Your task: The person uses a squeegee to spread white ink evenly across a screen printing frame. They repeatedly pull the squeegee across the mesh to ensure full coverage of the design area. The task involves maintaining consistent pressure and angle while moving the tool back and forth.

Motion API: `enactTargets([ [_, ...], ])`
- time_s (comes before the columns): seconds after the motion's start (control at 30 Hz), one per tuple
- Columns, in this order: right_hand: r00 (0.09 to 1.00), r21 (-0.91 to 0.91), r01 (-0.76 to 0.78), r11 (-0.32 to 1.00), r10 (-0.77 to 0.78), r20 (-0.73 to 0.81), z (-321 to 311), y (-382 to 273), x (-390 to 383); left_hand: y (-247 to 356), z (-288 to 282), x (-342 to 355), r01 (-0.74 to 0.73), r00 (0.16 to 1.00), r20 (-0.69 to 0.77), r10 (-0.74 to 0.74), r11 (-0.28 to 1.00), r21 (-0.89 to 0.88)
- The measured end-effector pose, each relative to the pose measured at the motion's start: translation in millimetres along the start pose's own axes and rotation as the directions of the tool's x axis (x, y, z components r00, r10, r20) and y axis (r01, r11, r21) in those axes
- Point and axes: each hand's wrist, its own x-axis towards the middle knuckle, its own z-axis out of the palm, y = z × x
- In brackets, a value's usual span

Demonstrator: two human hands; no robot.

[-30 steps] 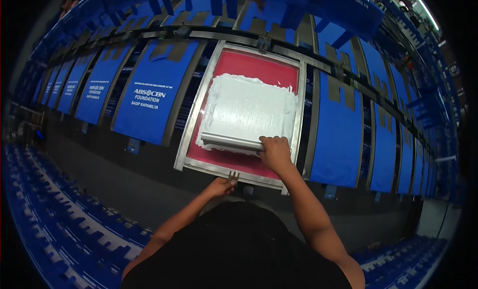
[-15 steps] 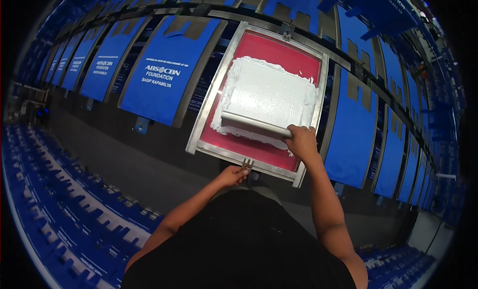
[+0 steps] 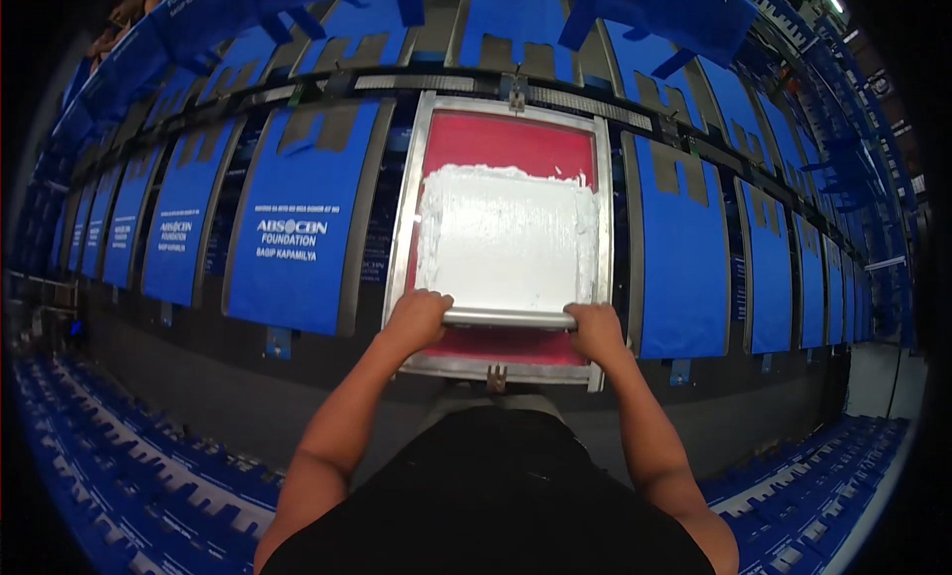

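Observation:
A silver-framed printing screen (image 3: 602, 238) with red mesh (image 3: 506, 134) lies in front of me, a broad layer of white ink (image 3: 508, 243) spread over its middle. A metal squeegee bar (image 3: 509, 317) lies across the lower part of the ink. My left hand (image 3: 421, 319) is closed on its left end and my right hand (image 3: 598, 327) is closed on its right end. A small metal clamp (image 3: 496, 379) sits on the frame's near edge, below the bar.
Blue fabric pieces with cut-outs lie on boards left (image 3: 288, 268) and right (image 3: 682, 278) of the screen, some with white print. More hang overhead (image 3: 654, 10) and lie in rows (image 3: 178, 476) low at both sides. Part of a person (image 3: 134, 10) shows at top left.
My left hand has left the clamp at the frame's edge and moved up onto the squeegee's left end. The squeegee now sits lower on the screen, nearer me, held by both hands.

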Motion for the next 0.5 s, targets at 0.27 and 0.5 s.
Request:
enactTargets([
  [0.27, 0.999, 0.107, 0.004, 0.994, 0.0, -0.041, -51.8, -0.7, 23.8, -1.8, -65.3, 35.1, 0.051, 0.99, -0.134, -0.054, 0.998, -0.032],
  [0.5, 0.922, -0.102, 0.085, 0.991, -0.117, -0.369, -1.9, -0.6, 106.3, -52.1, -13.0, 82.6, 0.069, 0.903, -0.43, -0.021, 0.993, 0.096],
])
